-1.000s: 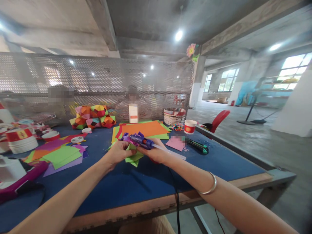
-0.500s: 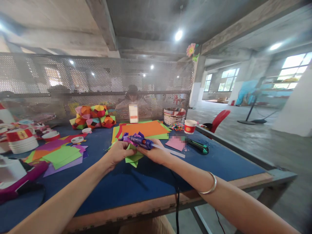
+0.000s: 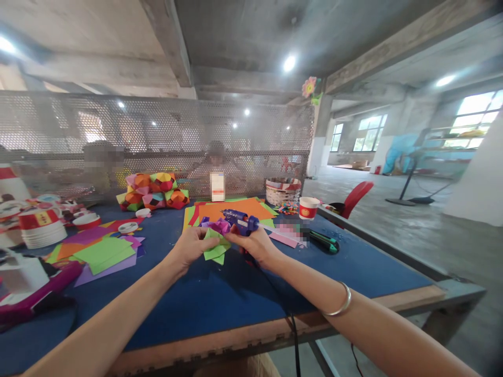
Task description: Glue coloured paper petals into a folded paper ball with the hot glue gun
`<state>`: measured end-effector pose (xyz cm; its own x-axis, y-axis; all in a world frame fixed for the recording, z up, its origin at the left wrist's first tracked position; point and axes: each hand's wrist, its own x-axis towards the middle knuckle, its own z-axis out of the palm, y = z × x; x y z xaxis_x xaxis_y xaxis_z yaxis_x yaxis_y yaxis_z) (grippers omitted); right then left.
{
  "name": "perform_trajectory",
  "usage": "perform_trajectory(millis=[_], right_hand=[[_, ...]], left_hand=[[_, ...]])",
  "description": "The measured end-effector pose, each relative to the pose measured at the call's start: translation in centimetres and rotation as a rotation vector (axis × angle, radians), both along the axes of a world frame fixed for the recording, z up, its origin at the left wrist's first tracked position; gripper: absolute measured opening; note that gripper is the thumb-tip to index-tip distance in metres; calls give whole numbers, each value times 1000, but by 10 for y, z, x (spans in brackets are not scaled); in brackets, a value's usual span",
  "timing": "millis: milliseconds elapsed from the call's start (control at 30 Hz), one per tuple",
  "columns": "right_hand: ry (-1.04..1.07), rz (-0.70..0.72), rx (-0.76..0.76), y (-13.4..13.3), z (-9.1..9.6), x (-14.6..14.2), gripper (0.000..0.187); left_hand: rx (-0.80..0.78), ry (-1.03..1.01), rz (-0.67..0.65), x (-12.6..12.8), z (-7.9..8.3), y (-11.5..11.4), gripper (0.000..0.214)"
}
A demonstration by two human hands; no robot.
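Observation:
My left hand [image 3: 191,247] pinches a folded paper piece [image 3: 215,247], green below and purple at the top, above the blue table. A blue hot glue gun [image 3: 241,222] is in my right hand [image 3: 262,248], with a clear glue stick jutting from its back end and a black cord hanging below. Its nozzle points to the left, just above the purple part of the paper; I cannot tell whether they touch. My right thumb and fingers also come close to the paper's right side. Beyond my hands lies a stack of coloured paper sheets [image 3: 231,210].
A green-and-black utility knife [image 3: 324,242] lies right of pink paper [image 3: 285,238], near a paper cup [image 3: 308,208] and a woven basket [image 3: 283,192]. Folded paper balls [image 3: 153,191] stand at the back. On the left are loose paper squares [image 3: 104,255] and stacked cups [image 3: 41,229].
The glue gun has tilted and shifted right, its nozzle lifting off to the upper side of the paper. My right hand now shows wrapped around its handle. The view has moved slightly.

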<state>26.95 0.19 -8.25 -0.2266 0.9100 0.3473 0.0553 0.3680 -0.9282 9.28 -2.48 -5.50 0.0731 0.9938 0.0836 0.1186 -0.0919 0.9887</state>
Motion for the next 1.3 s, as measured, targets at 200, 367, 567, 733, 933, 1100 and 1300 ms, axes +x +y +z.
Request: perform_trajectory(millis=[200, 367, 567, 733, 933, 1100, 1300], right_hand=[[-96, -26, 12, -6, 5, -3, 18], [-142, -108, 22, -5, 2, -3, 14], [-166, -146, 19, -4, 1, -6, 11], [-172, -164, 3, -3, 2, -7, 12], [-15, -7, -13, 0, -2, -6, 17], [-44, -8, 27, 0, -3, -4, 15], [-94, -68, 142, 1, -2, -2, 21]], left_hand=[[33, 72, 25, 4, -1, 0, 19], [128, 162, 37, 5, -4, 3, 15], [198, 272, 45, 5, -11, 7, 22], [261, 334, 82, 8, -13, 7, 22], [175, 186, 105, 3, -10, 8, 29], [160, 158, 110, 1, -8, 6, 27], [176, 223, 53, 3, -9, 5, 19]])
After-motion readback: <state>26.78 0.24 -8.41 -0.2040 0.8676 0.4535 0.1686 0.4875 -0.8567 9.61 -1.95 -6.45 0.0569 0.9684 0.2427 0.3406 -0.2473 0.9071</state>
